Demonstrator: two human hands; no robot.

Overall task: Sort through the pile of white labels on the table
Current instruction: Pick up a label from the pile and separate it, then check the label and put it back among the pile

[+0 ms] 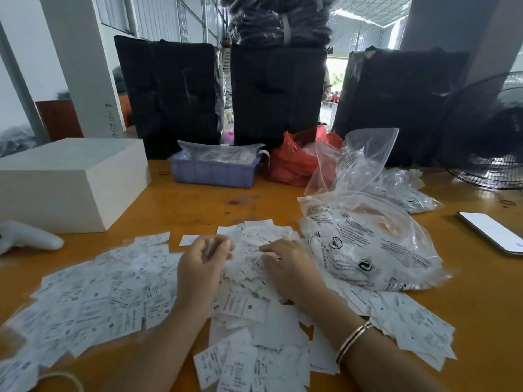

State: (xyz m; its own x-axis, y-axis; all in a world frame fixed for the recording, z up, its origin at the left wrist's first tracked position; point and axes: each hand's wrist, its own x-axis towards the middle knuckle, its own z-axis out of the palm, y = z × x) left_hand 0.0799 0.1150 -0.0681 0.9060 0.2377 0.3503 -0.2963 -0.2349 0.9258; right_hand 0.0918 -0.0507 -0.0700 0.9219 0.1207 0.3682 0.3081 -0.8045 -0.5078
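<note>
Head view: left hand (pixel 202 257) curled, pinching a few white labels (pixel 93 295) above the pile; right hand (pixel 285 264) flat, fingers relaxed, resting on labels mid-counter (pixel 481 292).

Big white rectangular box (pixel 70 182) far left on orange wooden table (pixel 198 202); blue plastic crate (pixel 213 172) behind centre, red plastic bag (pixel 294 162) beside it, black-framed smartphone (pixel 493 232) right, black floor fan (pixel 486 131) behind.

Both forearms extended forward: left hand (pixel 202 257) raised with fingers curled inward; right hand (pixel 285 263) palm-down, fingers spread flat.
</note>
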